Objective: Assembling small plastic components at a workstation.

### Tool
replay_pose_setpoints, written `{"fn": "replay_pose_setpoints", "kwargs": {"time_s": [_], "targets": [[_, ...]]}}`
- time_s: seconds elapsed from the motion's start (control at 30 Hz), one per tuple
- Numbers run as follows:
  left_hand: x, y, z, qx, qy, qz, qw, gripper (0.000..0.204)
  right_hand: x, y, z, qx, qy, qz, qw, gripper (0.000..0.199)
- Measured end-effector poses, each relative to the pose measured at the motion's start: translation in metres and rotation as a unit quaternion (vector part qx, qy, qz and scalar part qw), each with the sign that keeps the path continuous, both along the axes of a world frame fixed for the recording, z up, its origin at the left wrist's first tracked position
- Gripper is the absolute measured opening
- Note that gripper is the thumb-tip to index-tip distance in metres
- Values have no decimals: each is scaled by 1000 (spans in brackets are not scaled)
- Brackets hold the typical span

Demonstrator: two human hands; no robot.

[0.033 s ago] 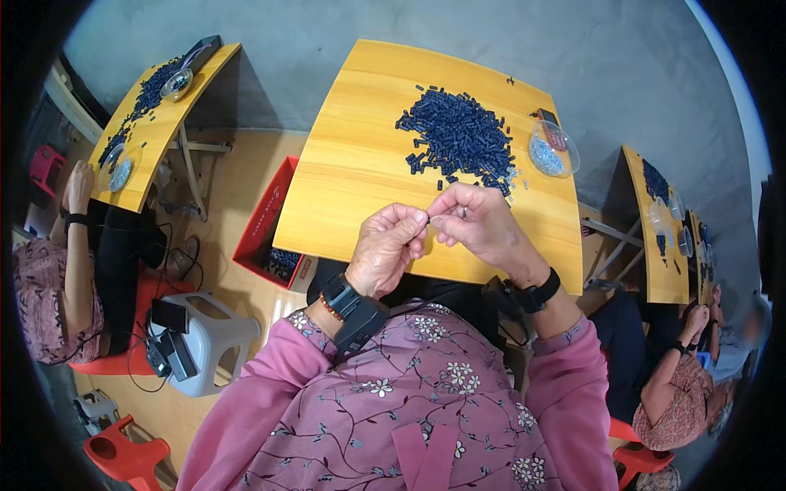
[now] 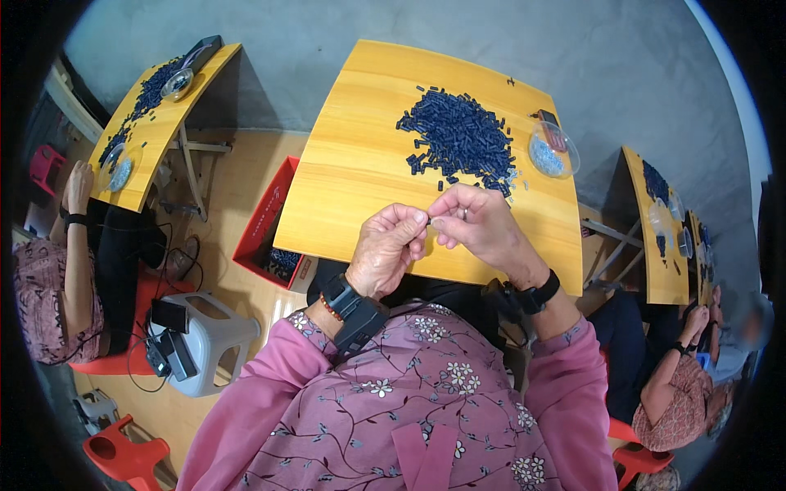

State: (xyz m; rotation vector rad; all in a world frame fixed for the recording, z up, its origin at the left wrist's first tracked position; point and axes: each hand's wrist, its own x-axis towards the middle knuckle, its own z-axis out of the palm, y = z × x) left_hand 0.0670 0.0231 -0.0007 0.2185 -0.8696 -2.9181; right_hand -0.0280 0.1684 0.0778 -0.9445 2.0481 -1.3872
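My left hand (image 2: 386, 250) and my right hand (image 2: 479, 222) meet above the near edge of the wooden table (image 2: 344, 155). Between their fingertips is a small dark piece (image 2: 429, 221), mostly covered by the fingers. The left thumb and forefinger pinch it from one side, the right thumb and fingers from the other. Beyond them spreads a pile of short dark-blue tubular pieces (image 2: 458, 131). A few tiny clear bits (image 2: 514, 182) are scattered at the pile's right edge, next to a clear round dish (image 2: 550, 155) of small pale-blue pieces.
A red box (image 2: 266, 217) with more dark pieces stands on the floor left of the table. A grey stool (image 2: 205, 335) carries black devices with cables. Other people sit at tables (image 2: 155, 139) on the left and right.
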Motion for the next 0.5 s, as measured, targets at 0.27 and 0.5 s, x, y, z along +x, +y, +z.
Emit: {"fn": "replay_pose_setpoints", "kwargs": {"time_s": [0.27, 0.5], "targets": [[0, 1, -1, 35, -10, 6, 999, 6, 10, 7, -19, -80, -70, -46, 993, 9], [0, -4, 2, -10, -26, -41, 999, 6, 11, 9, -24, -67, 133, -27, 988, 9]]}}
